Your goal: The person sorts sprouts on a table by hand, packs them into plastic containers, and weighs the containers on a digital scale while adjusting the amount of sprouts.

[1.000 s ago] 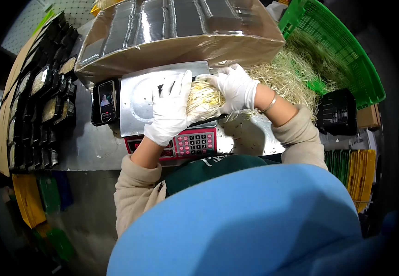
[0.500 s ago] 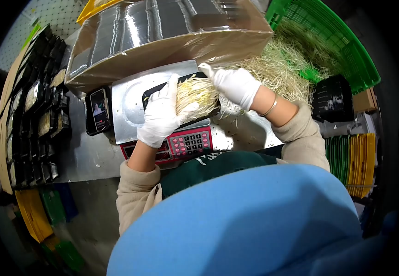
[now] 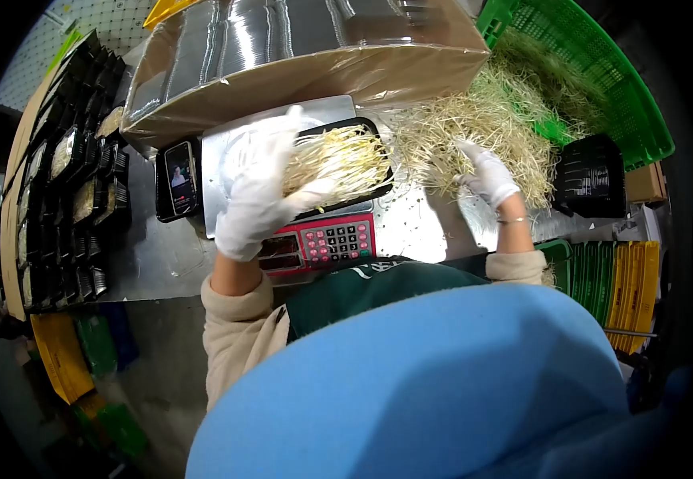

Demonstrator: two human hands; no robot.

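Note:
Bean sprouts (image 3: 346,162) fill a black plastic tray (image 3: 385,185) on the steel pan (image 3: 220,152) of a digital scale with a red keypad (image 3: 335,242). My left hand (image 3: 252,199), white-gloved and slightly blurred, is at the tray's left end with fingers and thumb spread. Its thumb lies over the near edge of the sprouts; whether it presses on them I cannot tell. Farther right, my gloved right hand (image 3: 488,173) reaches to the near side of a loose sprout heap (image 3: 466,120). Thumb and fingers are apart, and nothing shows between them.
A box (image 3: 314,76) of stacked clear lids stands behind the scale. Left of it lies a phone (image 3: 180,177) in a black tray. Filled packs (image 3: 67,160) are stacked at far left. A green basket (image 3: 626,104) and black empty trays (image 3: 592,176) are at right.
My right hand has left the tray and moved right to the sprout heap. My left hand has opened and shifted slightly left, uncovering more of the sprouts. The view has shifted slightly.

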